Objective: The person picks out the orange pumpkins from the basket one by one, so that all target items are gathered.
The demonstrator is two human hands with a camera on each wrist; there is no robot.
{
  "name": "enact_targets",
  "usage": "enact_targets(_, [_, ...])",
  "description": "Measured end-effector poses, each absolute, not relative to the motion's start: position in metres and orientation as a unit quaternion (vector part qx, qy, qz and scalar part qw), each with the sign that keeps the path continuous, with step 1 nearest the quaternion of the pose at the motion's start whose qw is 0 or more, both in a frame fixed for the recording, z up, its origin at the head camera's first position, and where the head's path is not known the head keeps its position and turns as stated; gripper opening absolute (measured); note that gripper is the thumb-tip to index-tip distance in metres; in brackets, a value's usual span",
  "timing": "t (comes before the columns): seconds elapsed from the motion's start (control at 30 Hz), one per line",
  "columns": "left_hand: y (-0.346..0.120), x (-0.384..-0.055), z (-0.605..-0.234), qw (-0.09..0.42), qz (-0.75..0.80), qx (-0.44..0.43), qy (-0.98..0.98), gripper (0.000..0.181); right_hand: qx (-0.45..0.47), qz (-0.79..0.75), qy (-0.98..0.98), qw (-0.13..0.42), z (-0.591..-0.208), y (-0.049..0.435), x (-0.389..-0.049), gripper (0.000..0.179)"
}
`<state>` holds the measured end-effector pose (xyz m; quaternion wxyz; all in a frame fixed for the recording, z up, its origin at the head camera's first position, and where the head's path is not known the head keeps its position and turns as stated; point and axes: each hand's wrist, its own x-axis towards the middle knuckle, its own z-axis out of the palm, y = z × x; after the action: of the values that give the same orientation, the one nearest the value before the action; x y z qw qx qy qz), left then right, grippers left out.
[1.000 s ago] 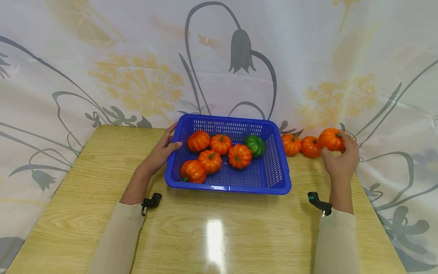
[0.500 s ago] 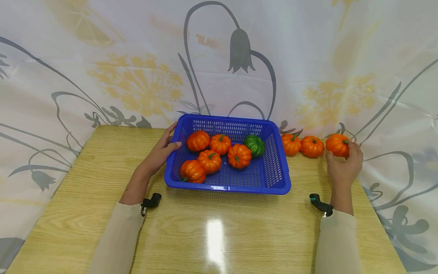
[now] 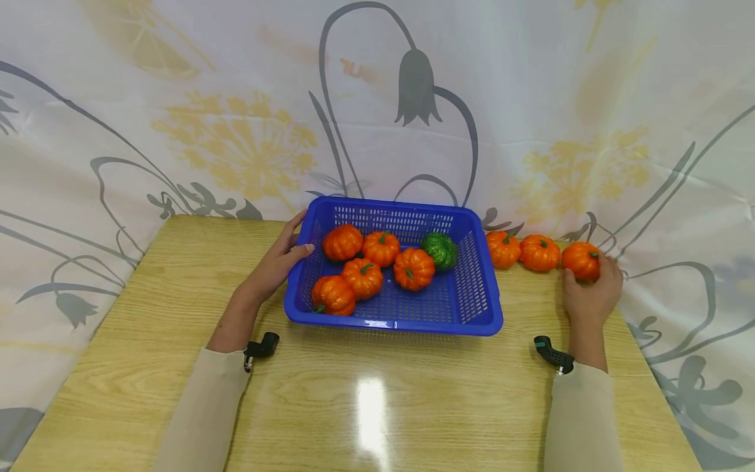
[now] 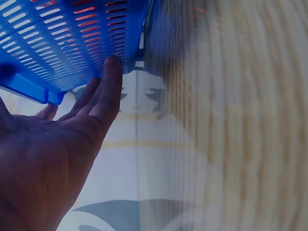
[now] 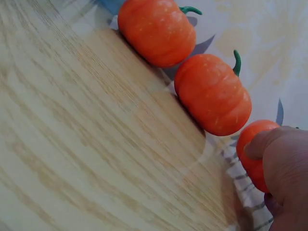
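Note:
A blue plastic basket (image 3: 389, 326) with slotted walls stands mid-table, holding several small orange pumpkins (image 3: 414, 269) and one green pumpkin (image 3: 439, 251). At its left side, my left hand (image 3: 274, 262) grips the rim, thumb over the edge and fingers along the outer wall. The left wrist view shows those fingers (image 4: 111, 86) against the slots. My right hand (image 3: 592, 292) holds an orange pumpkin (image 3: 580, 260) at the right end of a row, thumb on its near side. Two more orange pumpkins, one beside the basket (image 3: 503, 250) and one in the middle (image 3: 539, 253), complete the row.
The wooden table (image 3: 295, 406) extends in front of the basket and to both sides. A patterned curtain (image 3: 236, 98) hangs right behind the table's back edge and along its sides. Each wrist wears a small black camera, one on the left (image 3: 262, 345), one on the right (image 3: 554, 354).
My right hand has brought its pumpkin rightward and then down to the end of the row, beside the middle pumpkin. My left hand and the basket have stayed in place.

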<state>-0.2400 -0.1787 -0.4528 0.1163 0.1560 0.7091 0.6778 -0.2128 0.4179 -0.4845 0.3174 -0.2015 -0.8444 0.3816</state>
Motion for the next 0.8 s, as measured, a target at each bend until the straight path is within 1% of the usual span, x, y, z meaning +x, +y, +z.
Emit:
enact_targets(0.13, [-0.1783, -0.2394, -0.4525, 0.117, 0.677, 0.154, 0.71, 0.075, -0.191, 0.371, -0.85, 0.32, -0.4892, 0.4209, -0.2142, 0.066])
enact_targets(0.37, [-0.1783, -0.2395, -0.4518, 0.115, 0.676, 0.155, 0.711, 0.075, -0.194, 0.369, -0.859, 0.297, -0.4901, 0.4227, -0.2168, 0.068])
enact_targets(0.53, [-0.1781, -0.2403, -0.452, 0.114, 0.675, 0.157, 0.712, 0.075, -0.188, 0.364, -0.865, 0.289, -0.4888, 0.4229, -0.2172, 0.069])
enact_targets(0.8, [-0.1782, -0.2401, -0.4521, 0.113, 0.674, 0.152, 0.714, 0.075, -0.206, 0.365, -0.868, 0.266, -0.4921, 0.4229, -0.2155, 0.081])
